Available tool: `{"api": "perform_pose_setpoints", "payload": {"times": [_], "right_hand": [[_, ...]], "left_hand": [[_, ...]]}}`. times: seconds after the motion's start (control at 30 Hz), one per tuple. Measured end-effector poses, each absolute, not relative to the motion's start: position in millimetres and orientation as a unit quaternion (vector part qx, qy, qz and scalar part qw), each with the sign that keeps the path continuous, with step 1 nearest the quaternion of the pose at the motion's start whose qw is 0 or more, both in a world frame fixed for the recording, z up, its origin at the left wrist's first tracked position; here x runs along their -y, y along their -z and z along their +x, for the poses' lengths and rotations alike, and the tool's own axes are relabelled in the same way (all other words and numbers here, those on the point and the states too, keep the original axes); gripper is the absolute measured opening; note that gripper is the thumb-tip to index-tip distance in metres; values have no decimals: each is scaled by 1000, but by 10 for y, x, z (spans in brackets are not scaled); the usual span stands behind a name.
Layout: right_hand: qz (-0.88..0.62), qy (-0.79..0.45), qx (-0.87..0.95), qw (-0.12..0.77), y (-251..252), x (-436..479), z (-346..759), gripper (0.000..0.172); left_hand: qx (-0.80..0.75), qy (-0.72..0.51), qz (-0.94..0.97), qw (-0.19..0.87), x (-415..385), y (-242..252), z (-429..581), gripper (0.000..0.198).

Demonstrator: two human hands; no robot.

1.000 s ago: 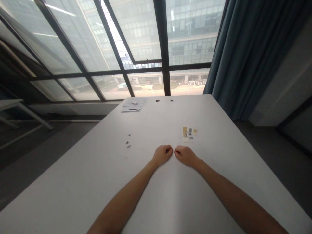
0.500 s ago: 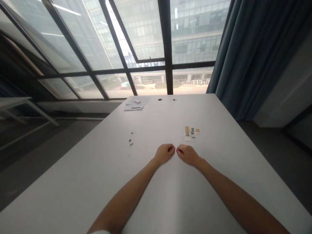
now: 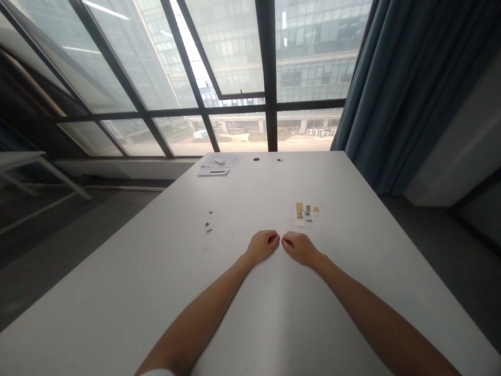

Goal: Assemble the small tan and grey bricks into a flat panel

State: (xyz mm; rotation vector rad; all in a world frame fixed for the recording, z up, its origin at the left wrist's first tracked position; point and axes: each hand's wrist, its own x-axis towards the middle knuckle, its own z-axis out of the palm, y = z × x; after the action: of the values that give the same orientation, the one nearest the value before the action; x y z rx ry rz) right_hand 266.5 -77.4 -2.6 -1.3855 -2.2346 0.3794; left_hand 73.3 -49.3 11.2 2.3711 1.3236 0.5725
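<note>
My left hand (image 3: pixel 263 245) and my right hand (image 3: pixel 298 247) rest side by side on the white table (image 3: pixel 156 292), near its middle. Both have their fingers curled under, fingertips nearly meeting between them. Whether anything sits in the pinch is too small to make out. A small cluster of flat tan, grey and white pieces (image 3: pixel 306 213) lies just beyond my right hand. A few tiny dark bits (image 3: pixel 209 225) lie off to the left of my left hand.
Papers with a small white object (image 3: pixel 216 164) lie at the table's far edge, next to two round holes (image 3: pixel 256 159) in the tabletop. Beyond is a large window with dark frames; a dark curtain (image 3: pixel 395 89) hangs at the right. Another table's legs (image 3: pixel 47 175) stand at left.
The view shifted slightly; my hands have stayed together in the same place with fingers still curled.
</note>
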Motion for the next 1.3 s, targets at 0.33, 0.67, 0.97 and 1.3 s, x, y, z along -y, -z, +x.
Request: {"api": "perform_pose_setpoints", "payload": {"times": [0.33,0.67,0.97,1.3], "right_hand": [[-511,-139,814,240,34,776,2674,24],[-515,-153,810,234,-18,798,2675,25],[-508,-154,811,247,24,799,2694,27],[-503,-153,814,248,27,797,2695,27]], "left_hand": [[-465,-213,837,193,505,-104,738,28],[-456,-215,820,270,248,-563,266,30],[-642,-113,746,134,-115,-921,-902,30],[-783,-25,605,139,-209,-745,-1461,23]]}}
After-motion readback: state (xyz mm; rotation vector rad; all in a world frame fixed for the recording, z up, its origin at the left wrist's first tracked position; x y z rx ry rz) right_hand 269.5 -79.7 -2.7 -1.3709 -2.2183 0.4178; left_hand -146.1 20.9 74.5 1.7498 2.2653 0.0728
